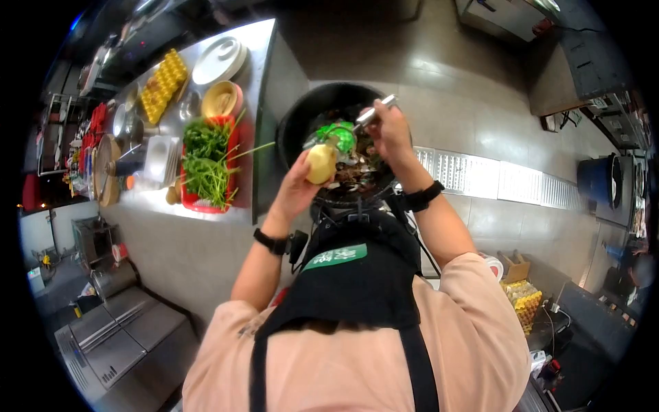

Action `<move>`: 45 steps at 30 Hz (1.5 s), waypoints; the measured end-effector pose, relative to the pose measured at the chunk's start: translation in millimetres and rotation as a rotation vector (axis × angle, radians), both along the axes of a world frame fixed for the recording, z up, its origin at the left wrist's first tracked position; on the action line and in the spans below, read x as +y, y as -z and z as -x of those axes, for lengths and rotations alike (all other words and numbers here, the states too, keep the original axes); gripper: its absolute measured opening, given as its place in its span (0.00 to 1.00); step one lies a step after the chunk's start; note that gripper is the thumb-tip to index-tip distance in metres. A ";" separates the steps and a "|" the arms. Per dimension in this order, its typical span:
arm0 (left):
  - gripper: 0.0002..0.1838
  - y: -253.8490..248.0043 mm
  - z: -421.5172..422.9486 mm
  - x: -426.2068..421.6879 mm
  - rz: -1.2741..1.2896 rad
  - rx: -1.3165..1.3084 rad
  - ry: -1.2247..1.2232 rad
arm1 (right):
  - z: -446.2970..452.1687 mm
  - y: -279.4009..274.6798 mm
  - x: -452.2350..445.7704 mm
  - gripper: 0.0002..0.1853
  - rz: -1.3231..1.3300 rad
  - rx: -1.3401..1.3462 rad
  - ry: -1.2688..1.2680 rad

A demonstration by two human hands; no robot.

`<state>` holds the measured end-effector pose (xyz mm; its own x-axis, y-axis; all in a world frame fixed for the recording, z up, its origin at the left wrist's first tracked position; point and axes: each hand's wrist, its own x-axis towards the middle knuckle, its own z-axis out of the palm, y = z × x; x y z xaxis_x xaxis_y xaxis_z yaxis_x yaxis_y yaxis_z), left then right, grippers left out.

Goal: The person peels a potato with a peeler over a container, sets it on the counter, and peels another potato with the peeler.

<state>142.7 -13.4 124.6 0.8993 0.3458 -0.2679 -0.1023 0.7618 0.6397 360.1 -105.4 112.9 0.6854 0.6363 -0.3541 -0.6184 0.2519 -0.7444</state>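
Observation:
A pale yellow peeled potato (320,164) is held in my left hand (296,187), over the near left part of a large black bin (292,130). My right hand (390,132) grips a metal-handled tool, likely a peeler (376,112), above the bin's right side. The tool's head is hard to make out against the bin. Inside the bin lie dark scraps and a bright green wrapper (338,135), just beyond the potato. Both hands are apart from each other.
Left of the bin, a steel table (259,62) holds a red basket (233,147) of leafy greens (206,161), white plates (218,60), bowls (221,98) and a yellow egg tray (163,86). A metal floor grate (480,177) runs to the right.

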 end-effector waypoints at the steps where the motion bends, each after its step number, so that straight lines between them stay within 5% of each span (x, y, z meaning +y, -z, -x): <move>1: 0.29 3.0 0.2 1.7 -0.042 -0.028 0.041 | 4.6 -1.1 -0.1 0.09 0.019 -0.019 -0.053; 3: 0.28 3.1 -0.4 1.7 -0.085 -0.059 0.080 | -1.2 19.2 3.6 0.08 0.104 0.053 -0.069; 5: 0.27 -4.5 0.0 -1.4 -0.027 -0.072 0.081 | -15.5 53.9 2.9 0.08 0.178 -0.149 0.041; 13: 0.26 0.4 -5.6 10.2 0.176 0.128 0.049 | 3.6 -12.5 -1.6 0.09 -0.093 -0.134 0.067; 26: 0.22 9.1 -8.9 12.2 0.272 0.185 -0.032 | 22.2 -20.1 1.1 0.11 -0.211 -0.373 -0.118; 33: 0.24 -8.4 -4.7 -2.6 0.416 0.205 0.033 | -39.9 45.5 10.6 0.08 0.160 -0.609 -0.011; 35: 0.24 -7.7 -7.4 0.8 0.395 0.206 0.021 | -42.2 51.4 14.2 0.08 0.034 -0.469 0.114; 39: 0.24 13.3 -8.0 11.5 0.370 0.189 -0.006 | -15.1 4.0 10.9 0.08 0.014 -0.190 -0.018; 45: 0.24 11.9 -11.7 11.9 0.351 0.247 -0.046 | 16.2 -5.2 17.6 0.10 -0.094 -0.172 -0.174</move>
<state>154.4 -1.5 112.7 0.7794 0.2331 -0.5815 -0.0173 0.9359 0.3519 343.9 -87.8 118.1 0.6081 0.7743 -0.1754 -0.5249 0.2264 -0.8205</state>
